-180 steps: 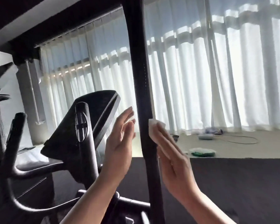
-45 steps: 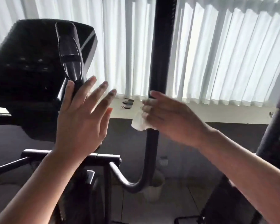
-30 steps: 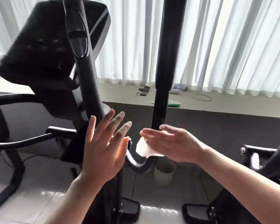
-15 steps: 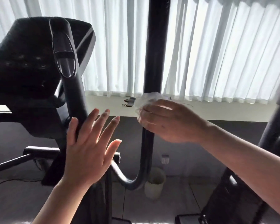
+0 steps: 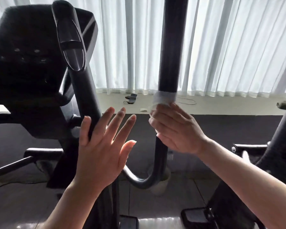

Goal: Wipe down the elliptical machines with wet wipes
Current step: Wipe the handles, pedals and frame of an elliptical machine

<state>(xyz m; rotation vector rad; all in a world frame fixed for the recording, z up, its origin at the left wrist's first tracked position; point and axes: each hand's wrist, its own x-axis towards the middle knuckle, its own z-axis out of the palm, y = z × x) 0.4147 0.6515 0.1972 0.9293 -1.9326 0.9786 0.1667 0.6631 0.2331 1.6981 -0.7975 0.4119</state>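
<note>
The black elliptical machine fills the view, with its console [image 5: 28, 52] at upper left and a glossy fixed handle [image 5: 69, 38] in front of it. A tall black moving handlebar pole [image 5: 169, 47] rises in the middle. A white wet wipe [image 5: 164, 97] is wrapped round this pole. My right hand [image 5: 177, 129] grips the wipe against the pole from the right, fingers curled round it. My left hand [image 5: 104, 146] is held up with fingers spread beside the fixed handle, holding nothing.
White curtains [image 5: 229, 47] hang behind, with small items on the beige floor strip [image 5: 221, 106] below them. A white cup-like container [image 5: 162, 184] stands behind the pole's lower bend. Another machine's frame [image 5: 281, 154] is at the right, with a pedal [image 5: 195, 217] below.
My right hand has slid the wipe from the pole's lower bend up to mid-height. My left hand stayed open and spread beside the fixed handle.
</note>
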